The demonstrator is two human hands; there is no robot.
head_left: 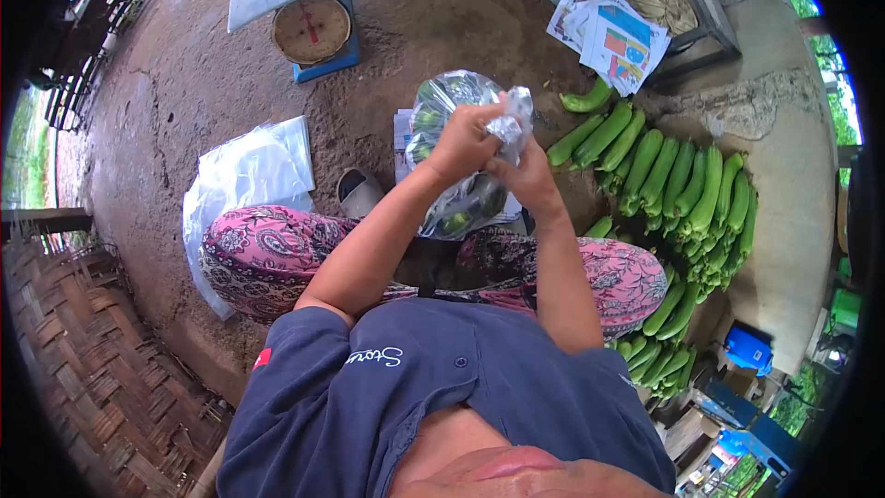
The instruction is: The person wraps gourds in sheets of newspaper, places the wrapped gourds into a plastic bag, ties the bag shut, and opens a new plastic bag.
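A clear plastic bag (452,92) filled with green vegetables stands on the floor between my bent knees. My left hand (468,140) is closed around the gathered neck of the bag. My right hand (525,175) is closed on the bunched plastic just below and to the right of it, its fingertips partly hidden. Beneath the bag, the edge of some printed paper (402,134) shows. To the right of my hands lies a large pile of long green gourds (682,175), stacked side by side.
A blue dial scale (313,32) with a metal platform stands at upper left. Flat plastic bags (258,166) lie by my left knee, near a grey sandal (359,192). Printed sheets (613,37) rest near a wooden frame (701,0). A woven panel (92,341) is at lower left.
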